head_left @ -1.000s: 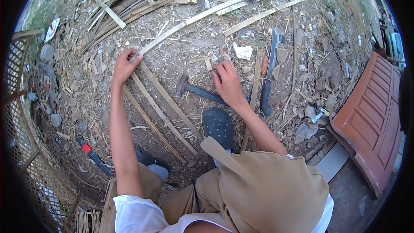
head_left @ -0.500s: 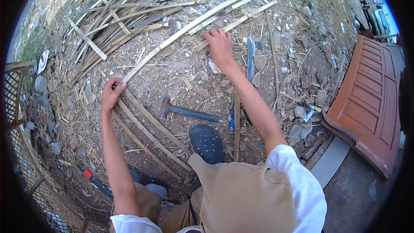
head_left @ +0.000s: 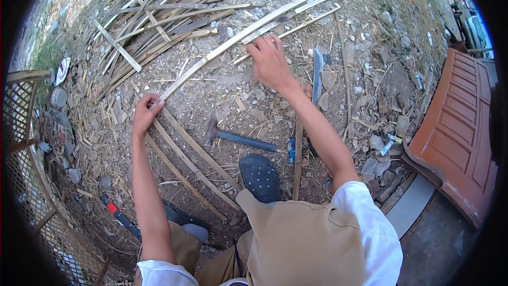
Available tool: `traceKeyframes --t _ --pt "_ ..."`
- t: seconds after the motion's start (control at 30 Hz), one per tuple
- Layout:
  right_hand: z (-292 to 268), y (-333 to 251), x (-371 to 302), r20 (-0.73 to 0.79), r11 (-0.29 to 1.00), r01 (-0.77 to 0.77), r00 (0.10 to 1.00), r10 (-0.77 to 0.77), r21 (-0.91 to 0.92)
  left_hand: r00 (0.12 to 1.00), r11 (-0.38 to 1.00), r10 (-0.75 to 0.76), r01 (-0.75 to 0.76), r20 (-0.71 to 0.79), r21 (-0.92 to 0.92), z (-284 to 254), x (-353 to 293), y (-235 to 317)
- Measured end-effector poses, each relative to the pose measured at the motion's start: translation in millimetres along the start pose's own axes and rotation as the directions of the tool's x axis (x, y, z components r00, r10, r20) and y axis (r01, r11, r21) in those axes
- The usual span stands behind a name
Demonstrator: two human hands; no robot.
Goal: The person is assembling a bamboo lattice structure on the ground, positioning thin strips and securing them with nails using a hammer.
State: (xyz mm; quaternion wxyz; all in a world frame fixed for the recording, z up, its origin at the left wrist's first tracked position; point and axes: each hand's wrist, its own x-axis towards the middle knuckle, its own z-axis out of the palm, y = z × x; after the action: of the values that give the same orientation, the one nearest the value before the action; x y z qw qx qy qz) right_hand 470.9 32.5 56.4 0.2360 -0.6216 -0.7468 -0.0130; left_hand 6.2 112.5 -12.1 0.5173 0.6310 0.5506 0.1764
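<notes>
My left hand [head_left: 148,112] pinches the near end of a long pale wooden strip [head_left: 233,41], which slants away to the far right across the ground. Fingers bent, my right hand [head_left: 272,63] grips a thinner wooden strip [head_left: 309,21]; its fingertips are partly hidden behind the hand. Beside that one, a short pale strip [head_left: 317,2] lies near the long strip's far end. Several narrow strips [head_left: 198,145] run from below my left hand toward my feet. A hammer [head_left: 241,139] with a dark handle rests between my arms. To the right of my right hand lies a long blade [head_left: 317,77].
A pile of wooden strips [head_left: 159,18] spreads at the far left. Lattice panels [head_left: 24,127] stand along the left edge. On the right leans a brown panelled board [head_left: 457,127]. Near my feet are a dark clog [head_left: 259,177] and a black-and-red tool [head_left: 116,214]. Stones and litter cover the ground.
The view has shifted slightly, so the ground appears farther right and lower. Against the ground, my right hand and the thinner strip have slid a little left. My left hand keeps its pinch.
</notes>
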Motion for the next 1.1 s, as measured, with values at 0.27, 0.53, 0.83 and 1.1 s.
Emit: traceKeyframes --t 0.27,0.53,0.83,1.1 --pt "-31 -16 5 0.092 0.974 0.212 0.971 -0.22 0.085 1.0 1.0 0.007 -0.007 -0.007 -0.011 3 1 0" --pt "-24 -49 -30 0.357 0.957 0.248 0.889 -0.287 0.152 0.992 0.984 0.085 -0.069 -0.096 0.162 10 1 4" --pt "9 116 43 0.038 0.996 0.025 0.999 -0.021 -0.09 0.996 0.995 0.063 -0.057 -0.067 0.079 9 4 -2" --pt "7 95 58 0.256 0.909 0.359 0.918 -0.303 -0.211 0.994 0.993 0.074 -0.065 -0.086 0.101 5 -3 -7"
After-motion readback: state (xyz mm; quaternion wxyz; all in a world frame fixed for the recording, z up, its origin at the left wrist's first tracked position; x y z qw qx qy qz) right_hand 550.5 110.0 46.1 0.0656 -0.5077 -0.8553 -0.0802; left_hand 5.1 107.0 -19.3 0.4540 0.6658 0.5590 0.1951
